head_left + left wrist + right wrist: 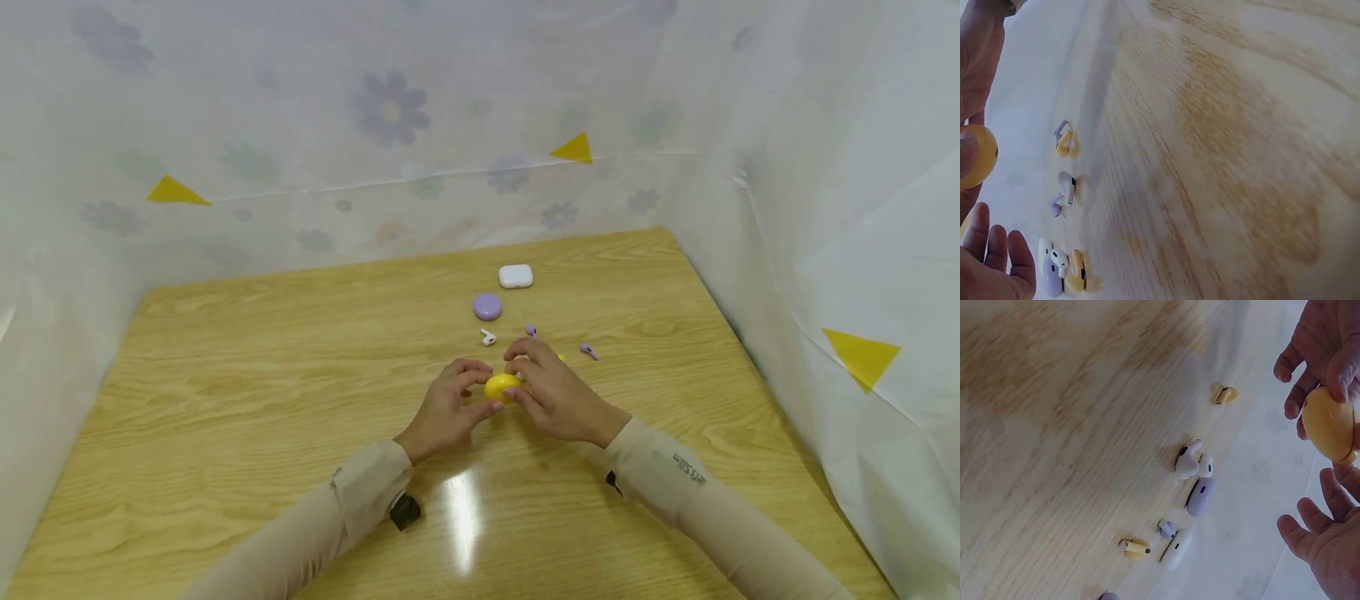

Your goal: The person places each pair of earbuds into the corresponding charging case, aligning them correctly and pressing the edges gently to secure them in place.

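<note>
Between both hands is a smooth, rounded yellow earbud case [502,387], lifted off the table. My left hand [444,408] holds its left side, thumb below and fingertips at the upper edge. From the other side my right hand [558,396] pinches it, the thumb lying over its front. In the right wrist view a seam runs along the yellow case [1327,425]. Beyond the hands lie a white earbud [488,337] and two purple earbuds, one [589,351] farther right. Yellow earbuds, one [1075,272] by the cases, are mostly hidden from the head view.
A round purple case [487,307] and a white case [516,277] stand farther back on the wooden table [285,358]. Another white earbud [1067,185] lies among the loose ones. White flowered sheeting [465,100] with yellow triangles walls in the back and sides.
</note>
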Tool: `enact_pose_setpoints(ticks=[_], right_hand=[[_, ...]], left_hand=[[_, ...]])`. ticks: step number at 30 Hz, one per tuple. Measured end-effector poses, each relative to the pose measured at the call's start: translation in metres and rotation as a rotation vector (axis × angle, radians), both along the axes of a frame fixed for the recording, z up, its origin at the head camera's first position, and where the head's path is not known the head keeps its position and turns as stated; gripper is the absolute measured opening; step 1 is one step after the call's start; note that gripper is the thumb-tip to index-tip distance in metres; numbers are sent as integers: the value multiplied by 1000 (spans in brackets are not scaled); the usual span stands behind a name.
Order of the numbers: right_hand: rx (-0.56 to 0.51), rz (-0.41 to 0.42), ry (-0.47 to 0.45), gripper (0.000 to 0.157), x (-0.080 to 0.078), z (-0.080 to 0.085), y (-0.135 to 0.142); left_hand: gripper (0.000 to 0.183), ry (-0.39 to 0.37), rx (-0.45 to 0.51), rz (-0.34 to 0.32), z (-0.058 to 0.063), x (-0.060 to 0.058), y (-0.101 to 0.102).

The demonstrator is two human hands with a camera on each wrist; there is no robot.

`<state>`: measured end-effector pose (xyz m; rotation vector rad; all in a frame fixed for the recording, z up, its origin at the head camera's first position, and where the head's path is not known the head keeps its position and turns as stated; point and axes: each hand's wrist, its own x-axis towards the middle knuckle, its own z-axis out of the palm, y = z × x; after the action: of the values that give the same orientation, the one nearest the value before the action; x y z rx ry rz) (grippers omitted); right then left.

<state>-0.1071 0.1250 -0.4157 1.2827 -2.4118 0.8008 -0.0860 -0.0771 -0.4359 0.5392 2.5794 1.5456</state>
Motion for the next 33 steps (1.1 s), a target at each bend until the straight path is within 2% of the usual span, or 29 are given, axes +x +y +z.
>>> enact_pose_setpoints(ticks=[4, 9, 14, 18, 20, 23, 27, 33], right_hand=[[11, 3, -40, 10, -2, 2, -1], [13, -4, -78, 16, -5, 2, -2], [-14, 12, -58, 25, -8, 1, -4], [-27, 28, -59, 24, -9, 3, -6], [-16, 26, -102, 20, -10, 5, -6], [4, -10, -235, 16, -11, 8, -7], [-13, -85, -359, 20, -17, 9, -8], [45, -139, -278, 22, -24, 1, -13]], left_hand=[[30, 24, -6, 5, -1, 1, -1], [28, 60, -7, 21, -2, 1, -1], [27, 66, 10, 37, 0, 4, -2], [28, 66, 14, 41, 0, 6, -4], [27, 67, 14, 44, -1, 7, -5], [27, 41, 23, 56, -1, 8, -9], [27, -14, 53, 101, -1, 9, -18], [29, -60, 45, 180, 2, 7, -35]])
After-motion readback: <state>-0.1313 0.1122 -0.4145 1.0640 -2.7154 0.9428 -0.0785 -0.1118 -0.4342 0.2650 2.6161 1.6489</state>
